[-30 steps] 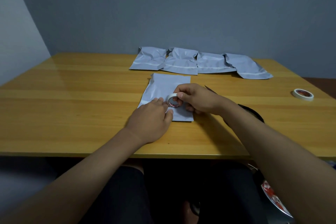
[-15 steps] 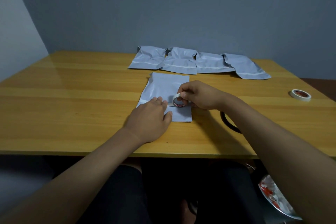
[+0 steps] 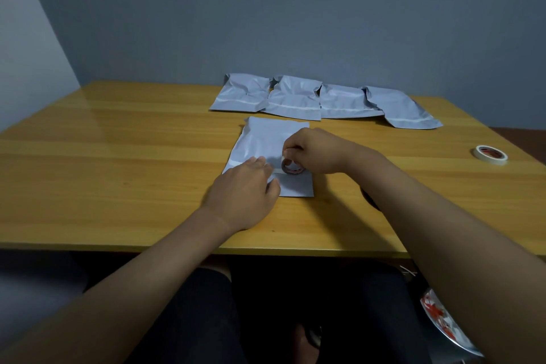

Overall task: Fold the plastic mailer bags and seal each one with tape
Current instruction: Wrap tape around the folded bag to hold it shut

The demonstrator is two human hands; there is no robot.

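Note:
A grey plastic mailer bag (image 3: pixel 266 142) lies flat on the wooden table (image 3: pixel 118 171), its near end folded up. My left hand (image 3: pixel 245 189) presses flat on the fold at the bag's left side, fingers together. My right hand (image 3: pixel 313 151) grips a small roll of tape (image 3: pixel 291 167) standing on the fold, and a strip of tape runs from the roll left toward my left fingers. Behind it, several folded mailer bags (image 3: pixel 295 97) with a pale tape line across each lie in a row.
A second roll of white tape (image 3: pixel 490 154) lies flat at the table's right side. A dark curved object (image 3: pixel 369 196) shows under my right forearm. The grey wall stands just behind the row of bags. A red-and-white packet (image 3: pixel 443 322) sits below the table edge at right.
My right hand has drawn the tape roll rightward along the fold, laying tape across the bag. My left hand has kept its place on the fold.

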